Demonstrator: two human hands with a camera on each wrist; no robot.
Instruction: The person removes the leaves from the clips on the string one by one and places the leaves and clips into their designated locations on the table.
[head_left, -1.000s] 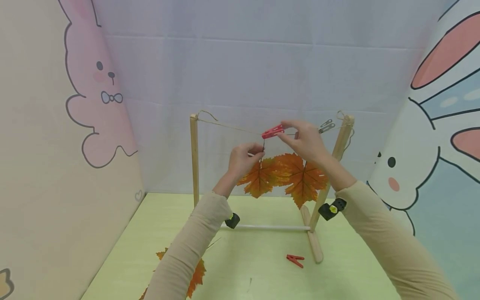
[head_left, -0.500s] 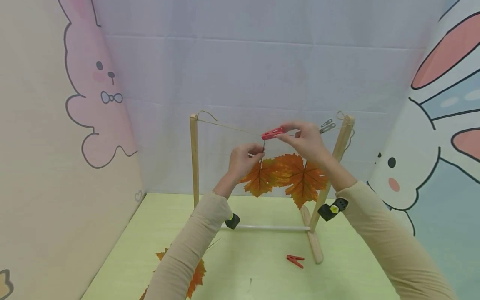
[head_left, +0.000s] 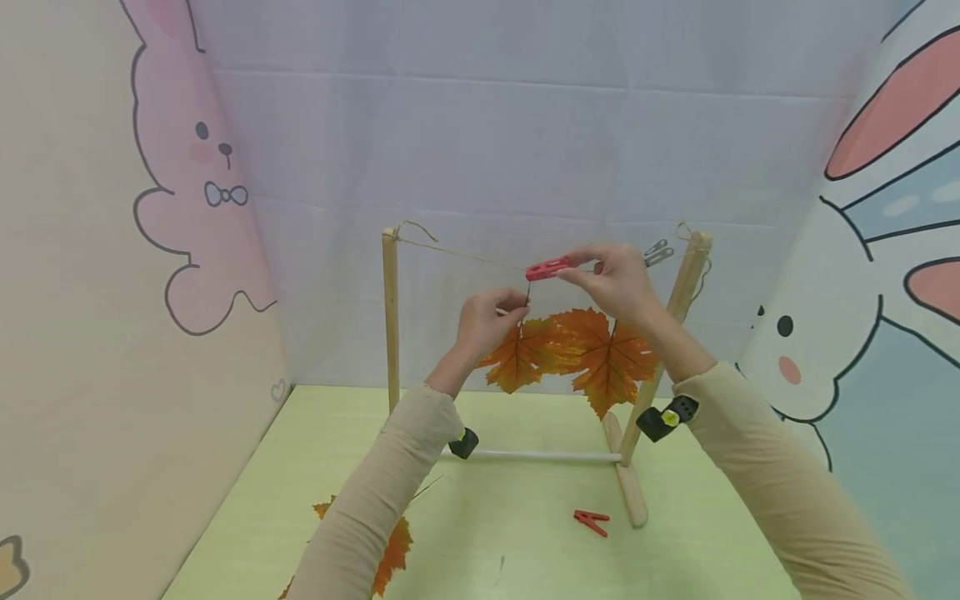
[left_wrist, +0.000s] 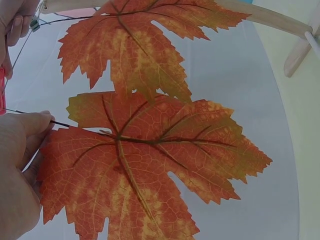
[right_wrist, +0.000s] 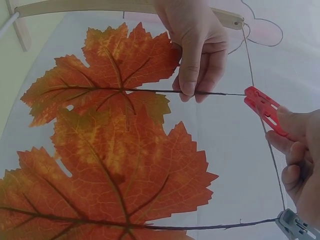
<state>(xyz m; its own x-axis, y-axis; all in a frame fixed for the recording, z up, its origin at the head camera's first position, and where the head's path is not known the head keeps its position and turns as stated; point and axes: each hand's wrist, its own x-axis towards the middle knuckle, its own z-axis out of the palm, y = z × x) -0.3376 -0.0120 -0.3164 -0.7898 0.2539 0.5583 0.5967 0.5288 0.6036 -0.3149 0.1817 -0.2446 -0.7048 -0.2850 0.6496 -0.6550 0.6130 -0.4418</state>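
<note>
My right hand (head_left: 617, 279) pinches a red clothespin (head_left: 546, 268) by its handle end. The clothespin's nose sits on the string (right_wrist: 271, 150), right where a leaf's dark stem tip meets it. Below, my left hand (head_left: 491, 319) pinches that stem (right_wrist: 165, 91) between thumb and fingertips. The stem belongs to an orange artificial maple leaf (left_wrist: 135, 165), which hangs downward. Beside it, overlapping in the head view, a second orange leaf (head_left: 611, 358) hangs by its stem from a grey clothespin (right_wrist: 298, 226) on the same string.
The string runs between two wooden posts (head_left: 391, 325) joined low down by a white rod (head_left: 540, 456). Another red clothespin (head_left: 592, 522) lies on the green table (head_left: 525, 500) near the right foot (head_left: 632, 496). More orange leaves (head_left: 393, 554) lie at the left, partly under my left sleeve.
The handles of the red clothespin have come closer together in my right fingers, and its body has turned slightly. My left hand stays at the stem.
</note>
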